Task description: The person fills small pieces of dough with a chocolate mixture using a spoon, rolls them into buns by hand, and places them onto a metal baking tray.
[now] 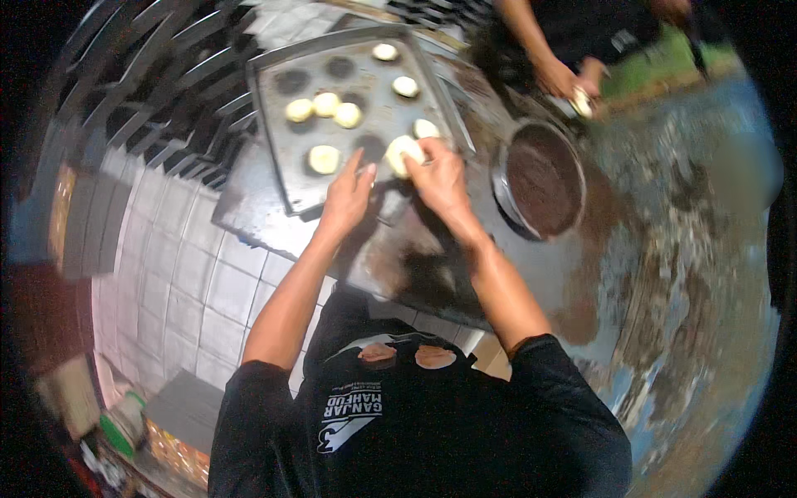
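Note:
A dark metal baking tray (pixel 365 70) lies on the table in front of me, with several pale round dough pieces (pixel 324 159) spread over it. My right hand (pixel 440 178) pinches a pale dough piece (pixel 402 156) above the tray's near right part. Just beyond those fingers, another dough piece (pixel 426 129) rests on the tray. My left hand (pixel 350 197) hovers over the tray's near edge, fingers apart and holding nothing. Its closest dough piece lies to its upper left. Dark round marks show on the tray's surface.
Right of the tray stands a round metal pan (pixel 501 189) with dark brown paste inside. A co-worker's hands (pixel 569 81) hold a pale dough piece (pixel 582 103) at the far right, beside a green surface (pixel 664 70). White floor tiles (pixel 199 274) and stacked boxes (pixel 178 415) are on the left.

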Demonstrator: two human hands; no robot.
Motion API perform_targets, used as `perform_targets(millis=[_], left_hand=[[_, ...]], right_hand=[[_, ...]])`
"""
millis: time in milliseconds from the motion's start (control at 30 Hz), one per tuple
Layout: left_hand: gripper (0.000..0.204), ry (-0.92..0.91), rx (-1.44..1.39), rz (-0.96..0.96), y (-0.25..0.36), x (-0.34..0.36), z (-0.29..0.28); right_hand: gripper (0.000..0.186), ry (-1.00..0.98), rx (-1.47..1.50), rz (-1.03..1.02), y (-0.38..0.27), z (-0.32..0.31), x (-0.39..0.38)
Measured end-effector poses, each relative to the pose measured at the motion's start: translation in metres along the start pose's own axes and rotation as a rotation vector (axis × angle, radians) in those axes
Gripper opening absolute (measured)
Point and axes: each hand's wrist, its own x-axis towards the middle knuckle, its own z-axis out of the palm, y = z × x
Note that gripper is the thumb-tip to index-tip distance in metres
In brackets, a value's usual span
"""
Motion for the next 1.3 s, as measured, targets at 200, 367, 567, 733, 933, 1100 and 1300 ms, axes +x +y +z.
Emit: perform_targets(millis=[200, 367, 567, 733, 933, 1100, 1300], left_hand=[[0.039, -0.044, -0.591, -0.105, 0.061, -0.086, 0.119], [0.039, -0.17, -0.504, -0.162, 0.059, -0.162, 0.179], [0.049, -0.373, -0.636, -0.336, 0.05, -0.196, 0.194], [0.044, -0.587, -0.115, -0.032, -0.084, -0.213, 0.198], [0.042, -0.475, -0.271, -0.303, -0.02, -0.18, 0.181], [0.072, -0.474, -0.228, -0.047, 0.032, -0.133, 0.171], [0.052, -0.37, -0.182, -0.091, 0.022, -0.084, 0.14]], right_hand=[[0.031, 0.344, 0.054, -0.085, -0.018, -0.082, -0.14], [0.022, 0.249, 0.798, 0.563, 0.048, -0.089, -0.246], [0.025, 0.344, 0.763, 0.449, 0.052, -0.141, -0.29], [0.02, 0.028, -0.118, -0.091, 0.091, -0.102, -0.314], [0.021, 0.211, -0.121, 0.292, 0.162, -0.125, -0.224], [0.024, 0.099, -0.755, 0.302, 0.261, -0.099, -0.217], [0.024, -0.151, -0.435, 0.336, 0.272, -0.13, -0.186]])
